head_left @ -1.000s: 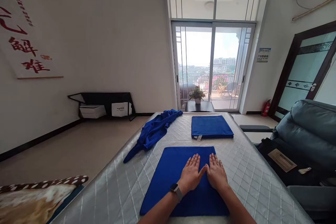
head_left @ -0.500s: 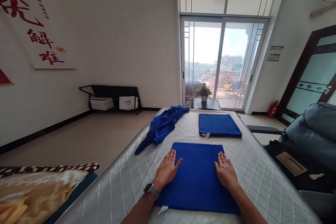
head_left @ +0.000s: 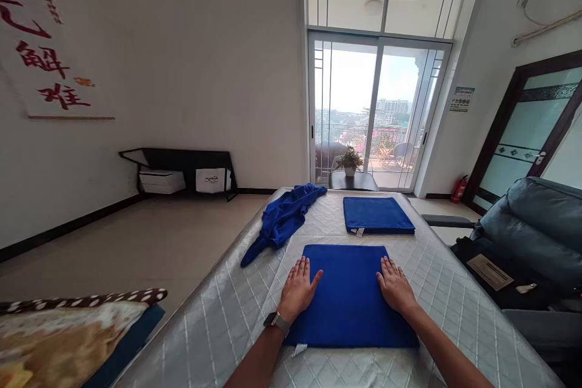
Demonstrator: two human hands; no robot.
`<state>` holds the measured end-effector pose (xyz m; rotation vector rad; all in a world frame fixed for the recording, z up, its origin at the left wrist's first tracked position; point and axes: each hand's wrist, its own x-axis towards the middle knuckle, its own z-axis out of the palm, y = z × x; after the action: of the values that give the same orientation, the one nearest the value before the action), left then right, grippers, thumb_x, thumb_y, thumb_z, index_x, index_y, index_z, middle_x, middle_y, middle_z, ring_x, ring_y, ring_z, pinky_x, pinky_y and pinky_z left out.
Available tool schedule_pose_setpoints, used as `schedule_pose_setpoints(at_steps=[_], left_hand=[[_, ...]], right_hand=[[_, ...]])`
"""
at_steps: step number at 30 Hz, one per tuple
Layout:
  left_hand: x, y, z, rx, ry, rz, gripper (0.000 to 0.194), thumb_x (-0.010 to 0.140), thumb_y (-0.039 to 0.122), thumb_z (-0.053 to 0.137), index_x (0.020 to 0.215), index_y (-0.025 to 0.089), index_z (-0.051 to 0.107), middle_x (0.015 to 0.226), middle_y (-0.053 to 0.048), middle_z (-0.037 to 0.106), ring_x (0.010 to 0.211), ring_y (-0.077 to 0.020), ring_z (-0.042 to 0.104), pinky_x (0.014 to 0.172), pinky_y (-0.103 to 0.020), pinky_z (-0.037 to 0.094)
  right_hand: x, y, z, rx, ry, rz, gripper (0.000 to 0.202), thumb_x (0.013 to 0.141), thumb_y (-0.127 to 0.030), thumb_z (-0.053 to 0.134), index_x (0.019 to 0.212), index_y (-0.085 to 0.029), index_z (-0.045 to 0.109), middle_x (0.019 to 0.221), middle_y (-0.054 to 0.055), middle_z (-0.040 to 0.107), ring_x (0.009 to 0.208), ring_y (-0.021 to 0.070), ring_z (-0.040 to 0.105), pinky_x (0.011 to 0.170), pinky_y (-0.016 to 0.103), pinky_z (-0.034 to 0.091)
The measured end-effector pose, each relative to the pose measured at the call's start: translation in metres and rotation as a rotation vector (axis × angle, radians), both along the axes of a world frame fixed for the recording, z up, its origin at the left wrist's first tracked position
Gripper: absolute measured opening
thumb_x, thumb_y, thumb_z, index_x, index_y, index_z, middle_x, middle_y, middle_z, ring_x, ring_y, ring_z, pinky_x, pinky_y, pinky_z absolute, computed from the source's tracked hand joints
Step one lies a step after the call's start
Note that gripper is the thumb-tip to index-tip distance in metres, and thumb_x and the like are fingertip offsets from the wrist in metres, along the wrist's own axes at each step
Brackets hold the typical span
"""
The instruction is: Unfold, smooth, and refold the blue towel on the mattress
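A flat blue cloth (head_left: 350, 303), folded into a rectangle, lies on the quilted silver-white mattress (head_left: 218, 309) in front of me. My left hand (head_left: 297, 291) rests flat along its left edge, fingers stretched out. On the right edge lies my right hand (head_left: 395, 285), also flat with its fingers out. Small white tags stick out at the cloth's near left corner. Further off, a stack of folded blue cloths (head_left: 378, 214) sits on the mattress. To its left a crumpled blue cloth (head_left: 284, 215) is bunched up near the mattress edge.
A grey leather armchair (head_left: 541, 224) with a cardboard piece (head_left: 490, 271) stands to the right. At the lower left lies a patterned blanket (head_left: 77, 333). A potted plant (head_left: 350, 160) on a dark table stands before the sliding glass door; a black rack (head_left: 191, 159) is by the wall.
The view has shifted slightly to the right. Both hands stay flat on the cloth's sides; the cloth's near edge appears slightly further from me.
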<state>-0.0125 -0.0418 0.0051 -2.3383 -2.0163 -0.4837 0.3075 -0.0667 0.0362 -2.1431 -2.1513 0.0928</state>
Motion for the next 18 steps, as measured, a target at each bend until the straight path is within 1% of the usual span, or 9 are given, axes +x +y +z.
schedule_pose_setpoints(at_steps=[3,7,10,12,14,16,18], left_hand=[[0.0,-0.001,0.001,-0.007,-0.001,0.005,0.091,0.096,0.069,0.012,0.151,0.001,0.035,0.159,-0.022,0.03,0.148,-0.0314,0.029,0.119,-0.046,0.027],[0.0,-0.001,-0.001,0.012,0.012,-0.016,0.09,0.097,0.068,0.012,0.15,-0.001,0.035,0.157,-0.023,0.033,0.148,-0.0315,0.03,0.119,-0.046,0.027],[-0.001,0.0,-0.005,0.036,0.033,-0.027,0.088,0.097,0.067,0.013,0.15,0.001,0.036,0.157,-0.022,0.034,0.147,-0.0312,0.031,0.119,-0.046,0.028],[-0.004,0.001,-0.005,0.039,0.043,-0.007,0.088,0.097,0.067,0.014,0.15,0.0,0.037,0.157,-0.023,0.034,0.147,-0.0314,0.032,0.119,-0.046,0.028],[-0.006,0.001,-0.003,0.059,0.038,0.045,0.09,0.097,0.068,0.015,0.149,-0.003,0.035,0.156,-0.025,0.033,0.147,-0.0325,0.031,0.119,-0.047,0.029],[-0.004,0.0,0.003,0.101,0.014,0.087,0.091,0.097,0.067,0.016,0.15,-0.005,0.032,0.157,-0.027,0.031,0.147,-0.0331,0.029,0.119,-0.048,0.028],[0.006,-0.006,0.011,0.147,-0.017,0.053,0.085,0.098,0.064,0.019,0.153,-0.001,0.028,0.159,-0.024,0.029,0.149,-0.0314,0.027,0.12,-0.049,0.028]], right_hand=[[0.004,-0.014,-0.001,0.01,-0.02,0.012,0.065,0.1,-0.04,0.019,0.157,-0.01,0.021,0.164,0.008,0.017,0.152,0.0204,0.008,0.122,0.042,0.01],[0.008,-0.034,-0.012,0.024,0.003,0.046,0.065,0.1,-0.041,0.019,0.157,-0.01,0.024,0.164,0.009,0.019,0.152,0.0211,0.01,0.122,0.042,0.013],[0.008,-0.041,-0.019,0.021,0.019,0.046,0.067,0.1,-0.043,0.018,0.157,-0.008,0.023,0.164,0.009,0.019,0.152,0.0212,0.011,0.122,0.041,0.014],[0.006,-0.043,-0.021,0.019,0.03,0.031,0.067,0.1,-0.044,0.018,0.157,-0.009,0.022,0.164,0.008,0.018,0.152,0.0208,0.011,0.123,0.041,0.013],[0.005,-0.043,-0.02,0.018,0.041,0.02,0.067,0.1,-0.044,0.018,0.157,-0.009,0.021,0.164,0.007,0.018,0.152,0.0205,0.011,0.123,0.041,0.012],[0.004,-0.043,-0.019,0.017,0.05,0.014,0.066,0.1,-0.043,0.017,0.157,-0.009,0.021,0.164,0.007,0.017,0.152,0.0204,0.012,0.123,0.041,0.011],[0.003,-0.043,-0.018,0.015,0.058,0.013,0.065,0.1,-0.042,0.018,0.157,-0.01,0.022,0.164,0.007,0.018,0.152,0.0204,0.012,0.123,0.041,0.011]])
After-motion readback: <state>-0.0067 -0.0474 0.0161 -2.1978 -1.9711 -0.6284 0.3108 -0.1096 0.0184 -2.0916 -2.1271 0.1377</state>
